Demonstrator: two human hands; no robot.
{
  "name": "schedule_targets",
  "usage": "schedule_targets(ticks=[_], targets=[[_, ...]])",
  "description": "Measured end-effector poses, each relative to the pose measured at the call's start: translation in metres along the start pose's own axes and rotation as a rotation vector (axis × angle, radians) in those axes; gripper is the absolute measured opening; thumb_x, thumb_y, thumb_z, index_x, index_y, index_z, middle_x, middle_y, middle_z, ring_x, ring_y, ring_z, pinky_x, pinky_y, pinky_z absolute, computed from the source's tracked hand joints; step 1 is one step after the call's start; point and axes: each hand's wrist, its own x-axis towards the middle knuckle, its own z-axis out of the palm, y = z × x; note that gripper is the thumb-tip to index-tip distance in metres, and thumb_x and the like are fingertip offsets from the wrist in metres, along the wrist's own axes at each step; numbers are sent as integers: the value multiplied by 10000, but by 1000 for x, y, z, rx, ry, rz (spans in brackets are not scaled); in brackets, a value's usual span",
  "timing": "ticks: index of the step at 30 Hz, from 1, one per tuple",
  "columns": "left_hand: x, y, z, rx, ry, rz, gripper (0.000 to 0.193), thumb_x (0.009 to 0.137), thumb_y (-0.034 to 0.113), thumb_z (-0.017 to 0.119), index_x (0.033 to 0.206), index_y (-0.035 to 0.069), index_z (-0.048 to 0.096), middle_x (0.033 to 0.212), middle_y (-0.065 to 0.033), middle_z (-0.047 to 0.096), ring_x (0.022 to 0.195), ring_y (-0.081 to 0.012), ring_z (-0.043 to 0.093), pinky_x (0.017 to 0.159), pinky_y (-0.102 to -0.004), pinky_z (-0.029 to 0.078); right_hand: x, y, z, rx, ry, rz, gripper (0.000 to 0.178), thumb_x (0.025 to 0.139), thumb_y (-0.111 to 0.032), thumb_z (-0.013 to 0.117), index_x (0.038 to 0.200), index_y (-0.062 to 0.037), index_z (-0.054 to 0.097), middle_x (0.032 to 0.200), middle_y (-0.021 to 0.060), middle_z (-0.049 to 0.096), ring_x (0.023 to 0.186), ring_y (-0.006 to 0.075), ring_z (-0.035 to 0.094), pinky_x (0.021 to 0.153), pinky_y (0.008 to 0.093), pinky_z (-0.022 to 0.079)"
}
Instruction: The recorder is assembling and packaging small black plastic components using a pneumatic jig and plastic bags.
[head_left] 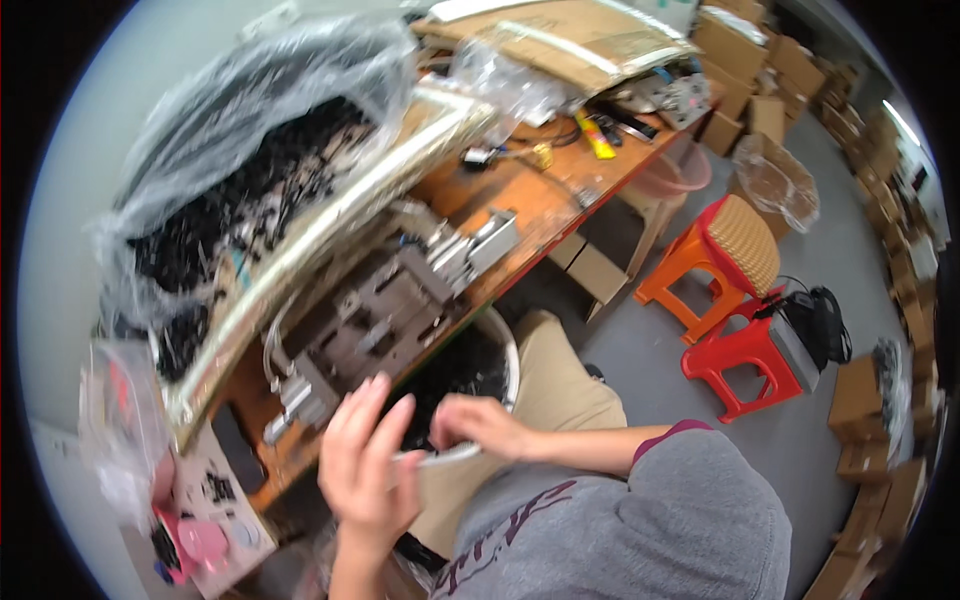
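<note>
Orange-brown tabletop (545, 195), running on a slant from lower left to upper right, its near edge facing you. On it, a metal fixture (372, 325) with a flat plate, and silver cylinders at its ends. Behind that, a long carton (335, 238) with pale taped edges, draped in clear plastic sheet (225, 125) and heaped with small black pieces (225, 215). Farther along, a yellow-handled tool (597, 137) lies near the tabletop's edge. At lower left, a pink tub (203, 543) on a white surface (240, 570). To your right, grey floor (640, 345), an orange stool (700, 262) with a woven-look cushion, a red stool (738, 372) beside it, and stacked cardboard boxes (890, 200) along the far side. Below the tabletop's near edge, by your knee, stands a pale-rimmed bucket (513, 375) with dark pieces (465, 362) inside. Your left hand (365, 465) is raised at the bucket's left side, fingers long and parted, thumb away from them; nothing seen in its grasp. Your right hand (480, 425) is over the bucket's near part, fingers curled inward and blurred; you cannot tell from this view whether they close on a piece or touch the contents.
</note>
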Motion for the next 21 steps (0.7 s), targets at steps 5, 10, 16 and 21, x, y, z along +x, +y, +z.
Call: schedule_targets(ticks=[5, 10, 16, 21], targets=[[-29, 9, 90, -103, 201, 24, 733, 983, 589, 194, 1177, 73, 677, 1373, -218, 525, 1320, -367, 454, 1151, -483, 171, 0, -73, 52, 380, -115, -241, 704, 1002, -539, 322, 1438, 13, 301, 1426, 173, 429, 1345, 226, 382, 1089, 342, 292], [-36, -16, 71, 335, 226, 51, 584, 999, 421, 196, 1177, 75, 632, 1159, -122, 668, 1151, -276, 579, 1078, -441, 284, 0, -83, 37, 317, -374, -140, 975, 917, -702, 336, 1496, 63, 164, 1531, 235, 278, 1431, 279, 272, 1155, 386, 222], [-47, -62, 22, 269, 292, -248, 218, 876, 101, 514, 669, 46, 550, 600, -78, 492, 490, -246, 465, 487, -359, 374, 6, -103, 10, 42, -780, -386, 1044, 822, -780, 444, 1349, 121, 443, 1397, 292, 451, 1370, 348, 387, 1126, 418, 291], [-68, -32, 41, -189, 230, -384, 178, 853, -9, 525, 683, -2, 575, 612, -105, 561, 536, -224, 560, 502, -296, 418, 21, -115, 2, 273, -205, -253, 920, 947, -685, 228, 1428, 93, 329, 1408, 329, 415, 1375, 434, 344, 1130, 522, 281]])
